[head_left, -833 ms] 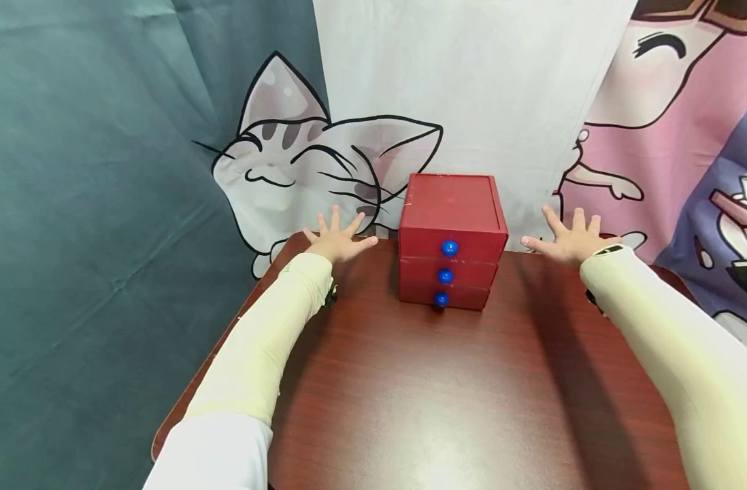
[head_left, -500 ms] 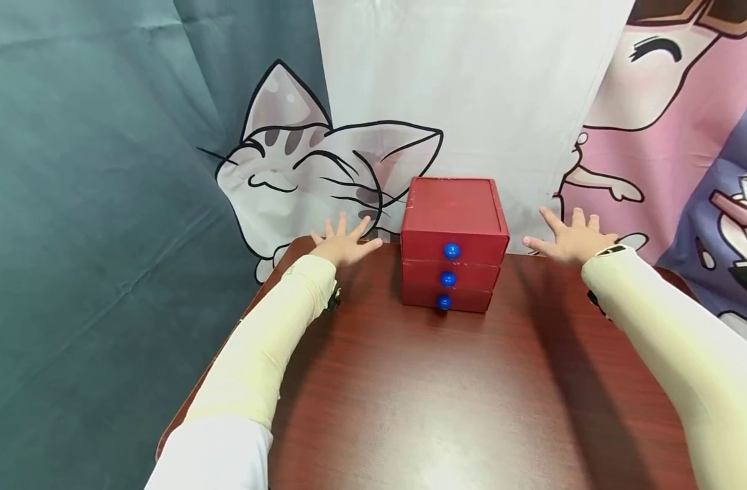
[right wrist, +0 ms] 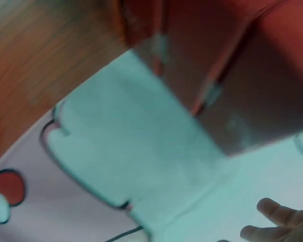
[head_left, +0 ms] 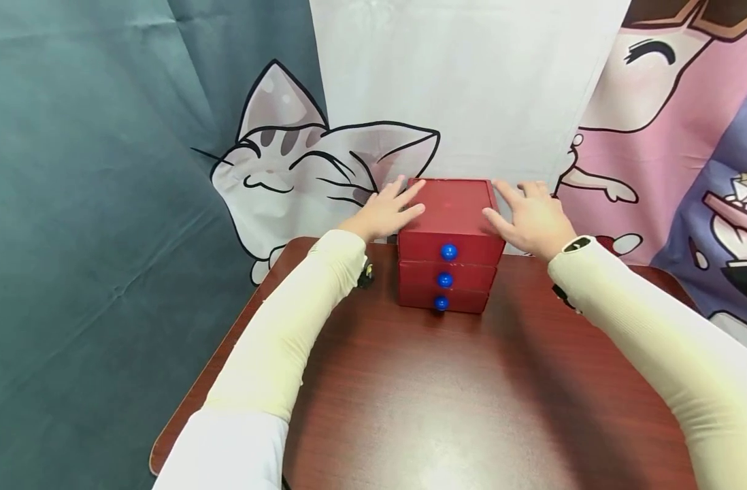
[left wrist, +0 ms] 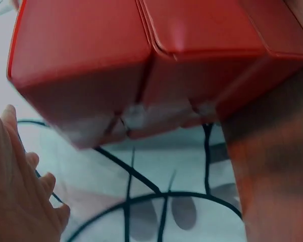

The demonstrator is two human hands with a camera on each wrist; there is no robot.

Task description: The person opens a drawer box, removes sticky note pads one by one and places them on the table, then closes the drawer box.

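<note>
A red box of three stacked drawers (head_left: 450, 207) stands at the back of the table, each front bearing a round blue knob (head_left: 449, 252). My left hand (head_left: 386, 212), fingers spread, is at the box's upper left side and overlaps its top edge in the head view. On the opposite side my right hand (head_left: 533, 216) is held with fingers spread and extended, its thumb close to the upper right edge. Neither hand holds anything. In the left wrist view the box's red side (left wrist: 81, 55) is beside the left fingers (left wrist: 20, 181). The right wrist view shows the right fingers (right wrist: 278, 222) beyond the box.
The brown wooden table (head_left: 410, 381) reaches from the box to the near side. Close behind it hangs a printed cloth with a cartoon cat (head_left: 275, 163), with a plain grey-green drape (head_left: 92, 238) on the left.
Both hands have moved inward from either side toward the red drawer box and now flank its top. The box stays where it was, drawers closed.
</note>
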